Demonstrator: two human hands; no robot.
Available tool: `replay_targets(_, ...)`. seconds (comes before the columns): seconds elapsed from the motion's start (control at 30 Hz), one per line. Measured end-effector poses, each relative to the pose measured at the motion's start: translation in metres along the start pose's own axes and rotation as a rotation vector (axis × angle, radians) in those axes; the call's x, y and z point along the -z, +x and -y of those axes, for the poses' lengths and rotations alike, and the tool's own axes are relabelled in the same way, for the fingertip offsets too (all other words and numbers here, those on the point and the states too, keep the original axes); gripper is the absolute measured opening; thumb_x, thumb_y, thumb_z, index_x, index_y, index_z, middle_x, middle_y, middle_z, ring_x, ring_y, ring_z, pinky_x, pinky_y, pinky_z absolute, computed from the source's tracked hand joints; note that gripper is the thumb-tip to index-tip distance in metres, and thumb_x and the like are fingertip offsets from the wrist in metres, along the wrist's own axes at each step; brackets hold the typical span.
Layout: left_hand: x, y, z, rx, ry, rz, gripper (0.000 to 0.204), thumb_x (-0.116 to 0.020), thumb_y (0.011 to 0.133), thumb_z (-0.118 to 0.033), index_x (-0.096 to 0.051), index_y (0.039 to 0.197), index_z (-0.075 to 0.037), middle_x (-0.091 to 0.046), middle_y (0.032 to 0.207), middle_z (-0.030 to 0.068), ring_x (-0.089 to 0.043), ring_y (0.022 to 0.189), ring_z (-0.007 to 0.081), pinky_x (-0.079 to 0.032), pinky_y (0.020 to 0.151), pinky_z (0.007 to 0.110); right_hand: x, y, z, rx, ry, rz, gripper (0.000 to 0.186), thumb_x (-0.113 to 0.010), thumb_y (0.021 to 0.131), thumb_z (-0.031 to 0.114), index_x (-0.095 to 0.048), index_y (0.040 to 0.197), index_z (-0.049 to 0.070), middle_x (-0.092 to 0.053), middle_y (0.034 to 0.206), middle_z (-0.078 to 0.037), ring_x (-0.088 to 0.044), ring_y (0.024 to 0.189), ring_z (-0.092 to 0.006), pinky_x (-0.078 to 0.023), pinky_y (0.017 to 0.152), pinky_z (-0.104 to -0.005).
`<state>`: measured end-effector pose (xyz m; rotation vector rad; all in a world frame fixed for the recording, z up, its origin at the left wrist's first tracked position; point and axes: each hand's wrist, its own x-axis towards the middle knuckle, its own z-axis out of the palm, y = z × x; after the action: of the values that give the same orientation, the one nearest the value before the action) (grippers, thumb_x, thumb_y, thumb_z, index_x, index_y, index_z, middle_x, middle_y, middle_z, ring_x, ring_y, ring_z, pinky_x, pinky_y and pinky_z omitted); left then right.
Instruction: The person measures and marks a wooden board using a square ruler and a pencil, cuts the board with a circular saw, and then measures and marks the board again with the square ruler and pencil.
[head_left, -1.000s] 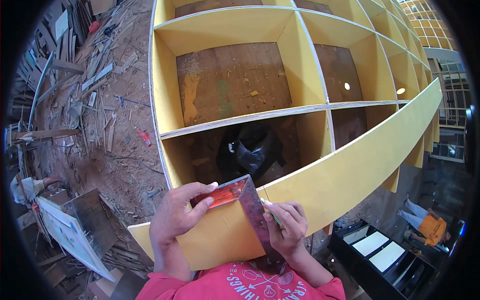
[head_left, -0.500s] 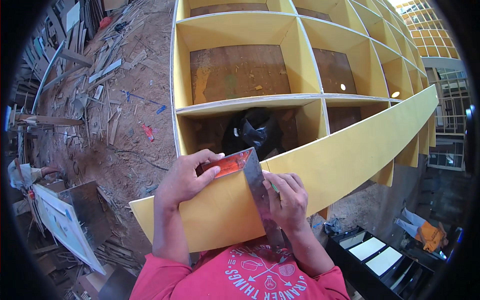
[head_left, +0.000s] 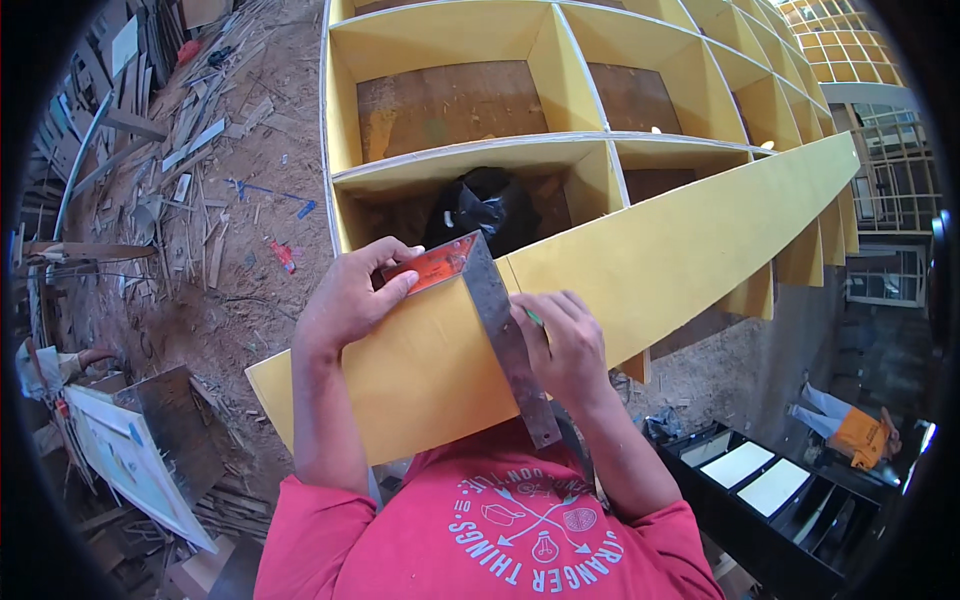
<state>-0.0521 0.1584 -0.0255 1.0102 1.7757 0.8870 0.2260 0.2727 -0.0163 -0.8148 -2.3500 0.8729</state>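
Observation:
A long yellow board [head_left: 660, 255] lies slantwise across the front of a yellow compartment frame, its near end before my chest. On that end rests a try square with a red stock and a dark metal blade [head_left: 508, 345]. The stock lies along the board's far edge, and the blade crosses the board toward me. My left hand [head_left: 345, 290] is closed on the stock, thumb on top. Beside the blade, my right hand [head_left: 565, 335] pinches a slim green pencil [head_left: 535, 318], mostly hidden by the fingers. A faint line crosses the board near its far edge, right of the blade.
Beyond the board stretches the yellow compartment frame [head_left: 470, 143]; a black plastic bag [head_left: 483, 205] sits in its nearest compartment. Wood scraps litter the dirt floor at left. A black cabinet [head_left: 770, 500] stands at lower right, near a person in orange [head_left: 855, 437].
The whole scene has shifted up and slightly left in the view. My right hand has slid a little along the blade toward me; my left hand keeps its grip on the stock.

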Motion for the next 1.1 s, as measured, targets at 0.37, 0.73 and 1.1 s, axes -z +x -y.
replay_targets(0.37, -0.004, -0.002, 0.003, -0.041, 0.014, -0.011, 0.024, -0.075, 0.103, -0.011, -0.071, 0.124, 0.001, -0.081, 0.123, 0.0091, -0.066, 0.095, 0.0082, -0.056, 0.088, 0.030, 0.070, -0.109, 0.028, -0.114, -0.121, 0.282, 0.016, -0.075, 0.097, 0.005, -0.076, 0.113, 0.002, -0.077, 0.101, -0.014, -0.069, 0.088, -0.0338, -0.056, 0.082, -0.0450)
replay_targets(0.73, -0.004, -0.002, 0.011, -0.228, -0.254, -0.122, 0.020, -0.070, 0.108, -0.005, -0.074, 0.127, -0.001, -0.078, 0.103, 0.0049, -0.069, 0.087, 0.0078, -0.056, 0.075, 0.027, 0.119, -0.131, 0.002, -0.395, 0.139, -0.044, 0.022, -0.072, 0.106, 0.006, -0.075, 0.127, 0.001, -0.082, 0.112, -0.016, -0.080, 0.101, -0.0288, -0.062, 0.088, -0.0369)
replay_targets(1.1, -0.137, 0.056, -0.163, -0.377, -0.541, -0.259, 0.022, -0.070, 0.111, -0.013, -0.072, 0.129, -0.001, -0.078, 0.099, 0.0079, -0.071, 0.078, 0.0119, -0.059, 0.070, 0.029, 0.231, -0.096, -0.099, -0.610, 1.077, 0.090, 0.047, -0.075, 0.107, 0.012, -0.061, 0.148, -0.006, -0.078, 0.125, -0.015, -0.078, 0.107, -0.0232, -0.064, 0.088, -0.0362)
